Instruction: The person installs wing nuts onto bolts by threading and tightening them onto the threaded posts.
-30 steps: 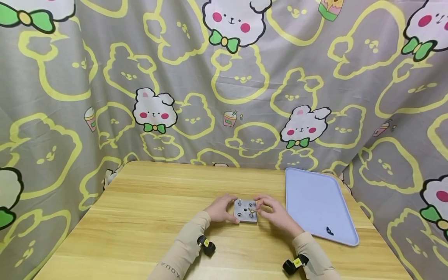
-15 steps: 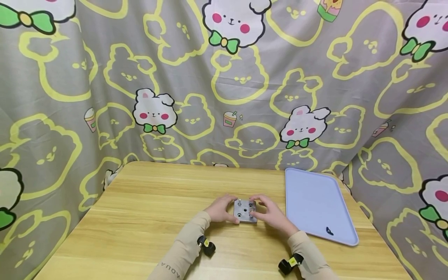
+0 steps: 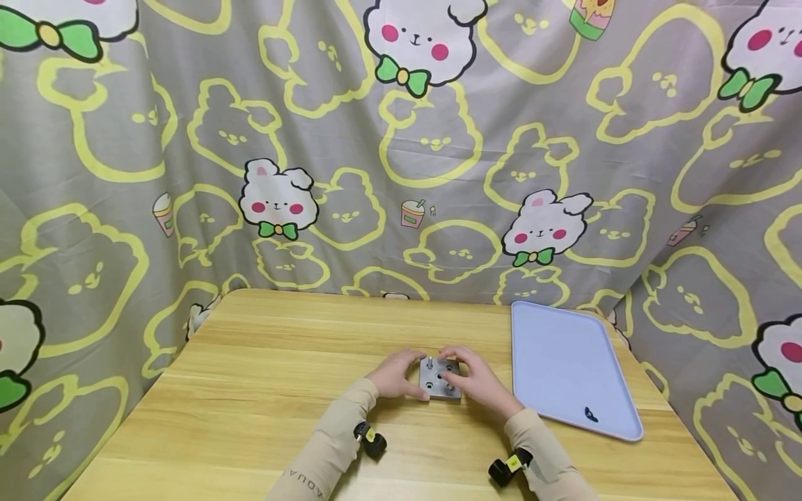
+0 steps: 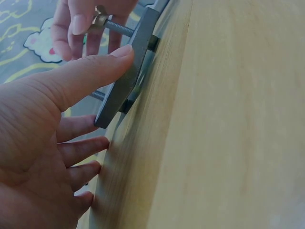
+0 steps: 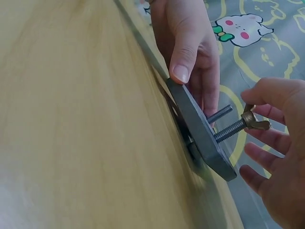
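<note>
A square grey metal plate (image 3: 432, 394) with several holes lies on the wooden table, two threaded bolts standing up from it. My left hand (image 3: 393, 376) grips the plate by its left side, thumb on the near corner and fingers at the far one. On the nearer bolt (image 5: 229, 130) sits a brass wing nut (image 5: 250, 119). My right hand (image 3: 481, 383) is over the plate's right side, its thumb tip at a wing of this nut and the other fingers spread apart. The second bolt (image 5: 220, 113) carries no nut. In the head view the right thumb mostly hides the wing nut.
A light-blue tray (image 3: 567, 348) stands at the right of the table (image 3: 282, 362), with a small black part (image 3: 591, 415) near its front edge. A patterned grey curtain (image 3: 351, 139) hangs round the back and sides.
The right hand has shifted left over the plate. Its thumb and forefinger, close together at the wing nut a second ago, have spread apart. The left hand stays on the plate.
</note>
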A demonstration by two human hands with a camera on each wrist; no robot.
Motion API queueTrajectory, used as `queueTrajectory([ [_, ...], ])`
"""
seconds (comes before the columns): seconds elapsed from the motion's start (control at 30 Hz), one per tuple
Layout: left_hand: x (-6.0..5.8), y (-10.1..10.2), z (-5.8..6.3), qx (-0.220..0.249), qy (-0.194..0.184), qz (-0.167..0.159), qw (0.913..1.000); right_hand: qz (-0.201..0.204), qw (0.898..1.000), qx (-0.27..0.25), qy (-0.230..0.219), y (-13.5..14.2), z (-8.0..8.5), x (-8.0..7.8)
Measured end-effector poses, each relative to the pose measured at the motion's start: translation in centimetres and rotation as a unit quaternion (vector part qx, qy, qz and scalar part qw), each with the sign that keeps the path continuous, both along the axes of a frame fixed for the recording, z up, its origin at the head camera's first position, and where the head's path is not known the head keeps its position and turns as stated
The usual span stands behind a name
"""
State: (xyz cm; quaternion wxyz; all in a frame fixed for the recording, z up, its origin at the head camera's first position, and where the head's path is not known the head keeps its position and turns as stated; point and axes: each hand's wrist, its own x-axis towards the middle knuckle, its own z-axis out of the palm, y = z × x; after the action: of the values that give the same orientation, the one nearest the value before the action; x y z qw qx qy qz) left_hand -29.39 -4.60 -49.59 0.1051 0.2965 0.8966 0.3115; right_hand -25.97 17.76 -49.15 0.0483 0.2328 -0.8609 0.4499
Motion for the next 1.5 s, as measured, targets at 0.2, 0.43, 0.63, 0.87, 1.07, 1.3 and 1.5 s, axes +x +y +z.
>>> queueTrajectory([
  [0.2,0.0,0.0,0.0,-0.003,-0.007,0.003,1.0,-0.009,1.0,-0.008,-0.009,0.2,0.2,0.1],
  [0.43,-0.1,0.0,-0.2,0.002,-0.008,0.003,1.0,-0.019,1.0,-0.02,0.004,1.0,0.4,0.3],
  [0.63,-0.1,-0.1,-0.2,0.004,-0.008,0.003,1.0,-0.032,0.999,-0.015,0.01,1.7,0.2,0.5],
  [0.87,0.0,-0.1,-0.1,0.01,-0.005,0.001,0.9999,-0.019,0.999,-0.013,0.034,2.5,0.0,0.8],
  [1.07,0.1,-0.1,0.1,0.013,-0.004,0.002,0.9999,-0.005,0.999,-0.008,0.049,2.5,0.2,1.4],
  [1.3,0.2,-0.1,0.1,0.014,-0.002,0.001,0.9999,-0.002,0.999,0.005,0.051,1.5,1.6,2.5],
  [1.5,0.3,0.0,0.3,0.007,0.0,-0.002,1.0,-0.019,0.999,0.015,0.045,1.7,0.1,1.6],
])
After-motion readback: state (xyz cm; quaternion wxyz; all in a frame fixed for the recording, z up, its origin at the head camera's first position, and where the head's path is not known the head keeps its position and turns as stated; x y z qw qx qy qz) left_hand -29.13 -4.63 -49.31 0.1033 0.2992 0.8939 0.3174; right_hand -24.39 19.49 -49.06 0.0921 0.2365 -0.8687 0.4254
